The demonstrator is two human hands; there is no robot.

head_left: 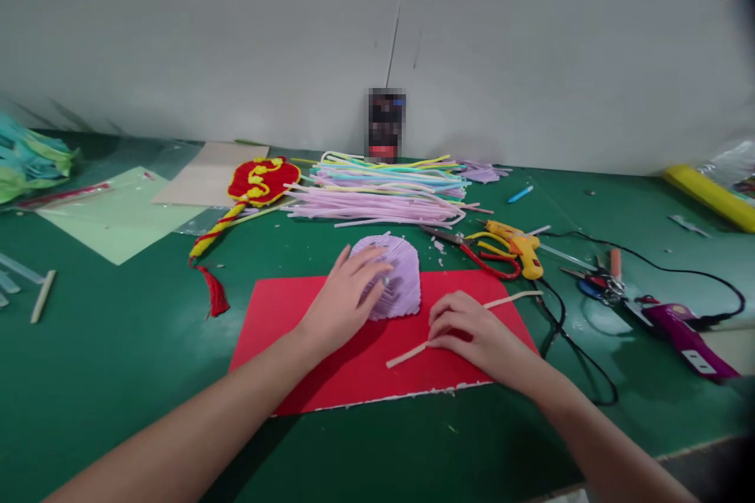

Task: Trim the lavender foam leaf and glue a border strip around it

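Observation:
My left hand rests with fingers spread on a lilac fan-shaped piece made of layered strips, which lies on a red sheet. My right hand lies on the same sheet with fingers curled down onto a long cream strip, pinching it near its middle. The strip runs diagonally from the sheet's lower middle toward its upper right corner.
Behind the sheet lies a pile of pastel pipe-cleaner strips, a red and yellow ornament with a tassel, red-handled scissors, a yellow glue gun and a purple tool with a black cable. Pale sheets lie at left.

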